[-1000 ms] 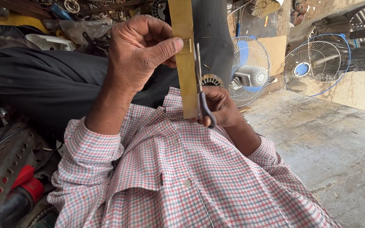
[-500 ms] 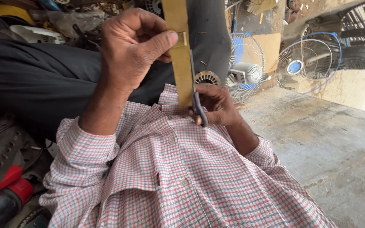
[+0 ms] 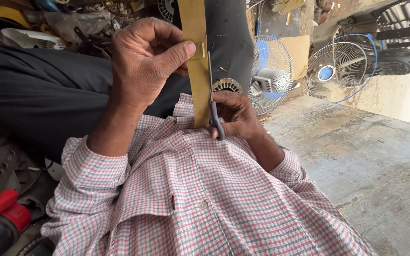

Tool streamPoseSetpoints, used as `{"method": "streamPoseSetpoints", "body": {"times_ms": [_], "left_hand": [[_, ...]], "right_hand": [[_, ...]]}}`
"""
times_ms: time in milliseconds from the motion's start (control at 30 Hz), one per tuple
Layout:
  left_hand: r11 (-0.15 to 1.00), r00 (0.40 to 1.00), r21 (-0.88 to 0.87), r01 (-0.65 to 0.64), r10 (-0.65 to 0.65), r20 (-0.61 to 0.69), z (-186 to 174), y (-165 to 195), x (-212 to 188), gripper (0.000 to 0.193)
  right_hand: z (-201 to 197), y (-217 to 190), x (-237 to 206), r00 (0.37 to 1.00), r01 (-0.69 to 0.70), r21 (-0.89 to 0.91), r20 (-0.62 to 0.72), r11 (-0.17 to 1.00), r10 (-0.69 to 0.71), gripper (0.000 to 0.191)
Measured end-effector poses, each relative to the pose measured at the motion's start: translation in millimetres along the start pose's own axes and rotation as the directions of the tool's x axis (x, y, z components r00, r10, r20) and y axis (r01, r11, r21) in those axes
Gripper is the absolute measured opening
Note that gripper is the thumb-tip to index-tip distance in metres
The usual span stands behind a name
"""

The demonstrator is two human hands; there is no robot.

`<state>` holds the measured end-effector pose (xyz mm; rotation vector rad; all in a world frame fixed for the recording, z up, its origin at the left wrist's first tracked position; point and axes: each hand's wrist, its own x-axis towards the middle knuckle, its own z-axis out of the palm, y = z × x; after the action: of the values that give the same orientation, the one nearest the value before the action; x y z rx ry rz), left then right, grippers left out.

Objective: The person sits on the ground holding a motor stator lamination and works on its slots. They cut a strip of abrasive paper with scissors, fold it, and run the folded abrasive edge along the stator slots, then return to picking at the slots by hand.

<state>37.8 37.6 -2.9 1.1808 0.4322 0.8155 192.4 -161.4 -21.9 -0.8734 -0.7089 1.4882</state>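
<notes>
Strip (image 3: 196,61), tan-yellow, flat and narrow, runs upright from the top edge down to your shirt (image 3: 191,199). Your left hand (image 3: 145,61) pinches it, thumb pressed on its face. Your right hand (image 3: 236,116) is clamped on scissors (image 3: 214,109), blades along the strip's right edge. Fans (image 3: 338,71) stand behind.

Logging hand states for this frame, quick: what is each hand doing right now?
Left hand: closed, pinching the yellow-tan strip.
Right hand: closed on the scissors, blades alongside the strip.
</notes>
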Motion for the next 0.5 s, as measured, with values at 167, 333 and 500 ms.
{"method": "streamPoseSetpoints", "body": {"times_ms": [167,333,500], "left_hand": [[0.995,0.999,0.090,-0.032,0.033,-0.008,3,-2,-5,0.009],[1.000,1.000,0.014,0.009,-0.009,-0.017,3,-2,-5,0.009],[0.999,0.999,0.033,0.011,-0.010,-0.041,2,-3,0,0.009]], "right_hand": [[4,-9,1,0.998,-0.050,-0.074,-0.030,0.996,0.048,0.071],[8,-10,6,1.000,-0.026,-0.028,0.011,0.999,0.026,0.073],[9,-4,8,1.000,0.007,0.053,0.004,0.999,-0.007,0.072]]}}
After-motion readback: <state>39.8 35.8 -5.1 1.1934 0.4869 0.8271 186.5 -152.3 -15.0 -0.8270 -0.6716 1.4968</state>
